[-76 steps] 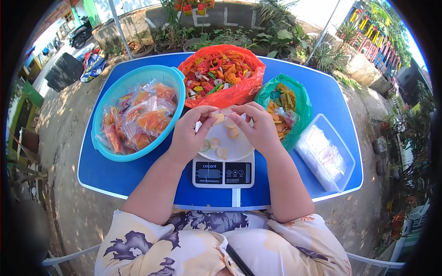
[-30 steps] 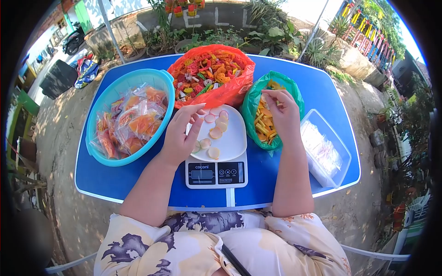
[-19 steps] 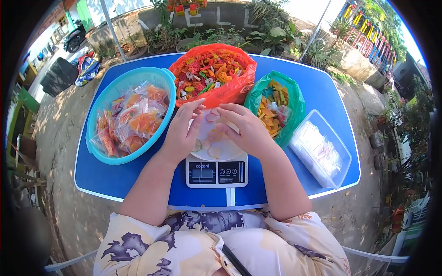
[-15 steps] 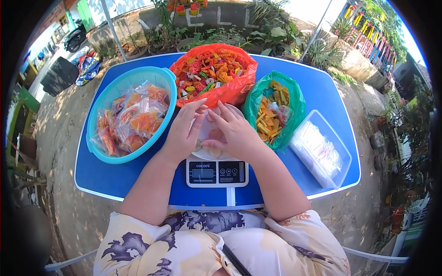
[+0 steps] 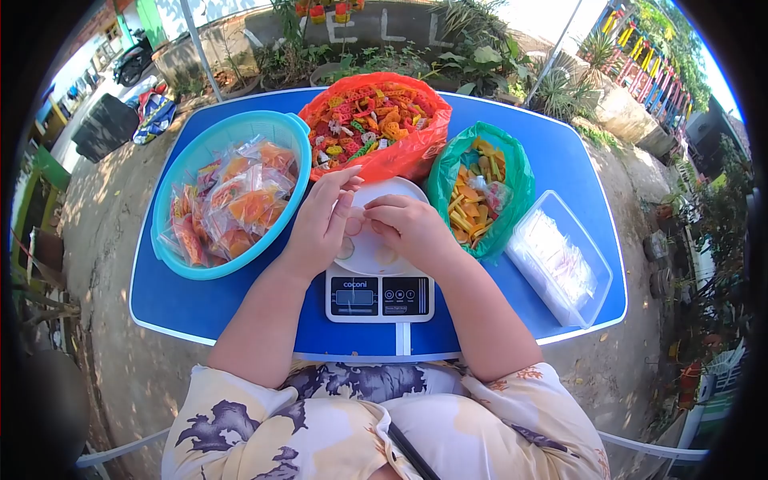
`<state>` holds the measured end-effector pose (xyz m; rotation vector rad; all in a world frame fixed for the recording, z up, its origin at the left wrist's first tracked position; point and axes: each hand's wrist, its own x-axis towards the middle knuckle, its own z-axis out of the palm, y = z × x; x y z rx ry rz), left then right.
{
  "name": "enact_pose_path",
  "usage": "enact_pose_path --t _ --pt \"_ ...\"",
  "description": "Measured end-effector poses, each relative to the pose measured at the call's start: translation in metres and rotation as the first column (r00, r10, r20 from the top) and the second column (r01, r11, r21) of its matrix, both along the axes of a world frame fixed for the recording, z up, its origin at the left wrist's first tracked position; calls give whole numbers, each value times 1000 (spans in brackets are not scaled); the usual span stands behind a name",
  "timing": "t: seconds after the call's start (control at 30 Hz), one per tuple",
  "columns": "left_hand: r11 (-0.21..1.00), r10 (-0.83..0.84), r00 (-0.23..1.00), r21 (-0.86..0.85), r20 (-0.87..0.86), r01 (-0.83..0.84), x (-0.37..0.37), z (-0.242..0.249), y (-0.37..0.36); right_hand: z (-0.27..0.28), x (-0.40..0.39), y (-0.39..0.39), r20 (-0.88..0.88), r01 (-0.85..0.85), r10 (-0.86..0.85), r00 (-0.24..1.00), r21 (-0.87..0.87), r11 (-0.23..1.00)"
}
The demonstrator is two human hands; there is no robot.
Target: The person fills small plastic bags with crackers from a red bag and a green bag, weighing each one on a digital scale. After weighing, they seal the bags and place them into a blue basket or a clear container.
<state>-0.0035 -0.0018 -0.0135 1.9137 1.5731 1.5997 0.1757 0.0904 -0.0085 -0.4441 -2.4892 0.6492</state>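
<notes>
A white kitchen scale [image 5: 379, 298] stands at the near edge of the table, with a white round plate [image 5: 394, 190] on top. Several thin, round, pale chips [image 5: 346, 248] lie on that plate. Over its left side is my left hand [image 5: 322, 224], fingers loosely curved and the thumb apart from them. My right hand [image 5: 412, 232] hovers over the plate's right side, its fingertips pinched together close to my left thumb. Whatever sits in this pinch is too small or hidden to name.
A turquoise basket [image 5: 160, 224] of packed snack bags stands left. Behind the plate is a red plastic bag [image 5: 416, 156] of colourful crackers. On the right are a green bag [image 5: 518, 184] of yellow snacks and a clear box [image 5: 596, 300] of small plastic bags.
My right hand's fingers have gone from spread to pinched together, uncovering more of the plate. My left hand stays nearly in place. The whole view has shifted slightly.
</notes>
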Motion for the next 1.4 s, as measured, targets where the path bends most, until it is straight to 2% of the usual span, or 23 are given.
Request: enact_pose_path --t 0.1,0.2,0.4,0.5,0.67,0.8,0.9,1.0,1.1,1.2,1.3,1.4 --pt "1000 -1 1000 4 -8 1 0 0 0 2 0 2 -105 -2 -7 994 -86 996" --pt "1000 -2 1000 13 -21 2 0 3 -2 22 9 0 -163 -7 -6 987 -76 997" --pt "1000 -2 1000 12 -6 2 1 2 -2 26 26 6 67 -59 56 996 46 997" --pt "1000 3 1000 21 -27 -3 2 2 -1 15 19 11 86 -90 112 990 -222 971" --pt "998 39 998 51 -51 -37 0 4 -2 -8 7 19 -47 -65 61 997 -88 994" --pt "993 54 998 108 -40 -49 3 8 -4 3 -4 3 -154 -15 31 988 100 995" --pt "989 53 998 137 -35 -48 3 11 -7 4 -14 -14 -89 -94 126 988 298 950" --pt "986 59 997 160 -54 -50 0 8 -6 -12 -25 -20 -64 -86 119 991 379 922" --pt "985 55 998 168 -43 -47 -1 8 -6 -11 -22 -16 91 -153 136 986 205 967" --pt "985 44 998 170 -49 -35 0 8 -6 -15 -22 -10 37 -156 152 988 124 980" --pt "985 33 998 169 -55 -23 2 9 -5 -16 -20 -8 -64 -155 162 985 113 981" --pt "985 29 998 169 -53 -19 3 9 -5 -12 -16 -7 -54 -147 151 987 77 986"
